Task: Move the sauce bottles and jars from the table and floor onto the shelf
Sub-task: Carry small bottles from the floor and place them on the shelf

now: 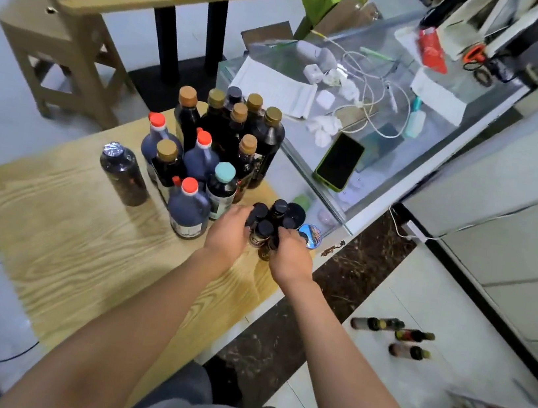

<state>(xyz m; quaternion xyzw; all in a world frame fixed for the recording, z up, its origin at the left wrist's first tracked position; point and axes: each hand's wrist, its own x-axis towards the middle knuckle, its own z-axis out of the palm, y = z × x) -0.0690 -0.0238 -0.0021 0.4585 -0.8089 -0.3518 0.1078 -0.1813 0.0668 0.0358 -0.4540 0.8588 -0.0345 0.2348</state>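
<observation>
Hands: left hand (227, 231) and right hand (291, 258) grip black-capped bottles (266, 226) | labels unreadable

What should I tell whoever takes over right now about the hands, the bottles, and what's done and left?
Left hand and right hand are both curled round the cluster of small black-capped dark bottles at the near right edge of the light wooden table.
The tall dark sauce bottles with gold, red and teal caps stand grouped on the table, untouched.
Three small dark bottles lie on the white floor at right.
The shelf is not clearly in view, so nothing can be confirmed shelved.
Left: carry over the gripped cluster, then the tall bottles and the floor bottles.
</observation>
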